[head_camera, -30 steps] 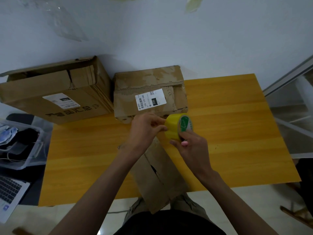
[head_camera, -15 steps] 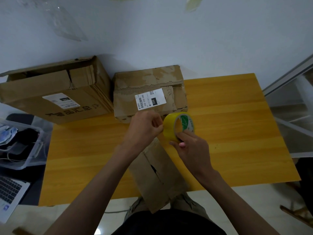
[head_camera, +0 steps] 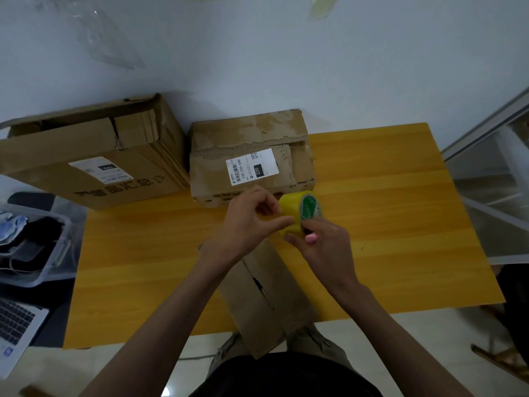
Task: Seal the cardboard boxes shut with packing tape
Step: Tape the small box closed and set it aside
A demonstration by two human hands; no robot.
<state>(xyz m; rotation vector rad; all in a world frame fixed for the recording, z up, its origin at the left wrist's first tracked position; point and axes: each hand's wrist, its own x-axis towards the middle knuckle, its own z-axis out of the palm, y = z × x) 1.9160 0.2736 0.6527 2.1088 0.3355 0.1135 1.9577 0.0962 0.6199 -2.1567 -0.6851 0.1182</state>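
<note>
- Above wooden table [head_camera: 386, 213], over narrow cardboard box [head_camera: 269, 299]: yellow packing tape roll [head_camera: 294, 210], held between both hands.
- Right hand [head_camera: 323, 247]: fingers curled round roll.
- Left hand [head_camera: 252, 222]: fingertips pinching at roll's surface; tape end not visible.
- Roll likely light, rigid; film thin, sticky. Best gripped by rim, end pinched.

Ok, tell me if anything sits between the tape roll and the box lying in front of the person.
Nothing visible does. The tape roll is held in both hands, left hand and right hand, just above the far end of the near box. Only the hands themselves are there; the table around it shows bare.
</note>
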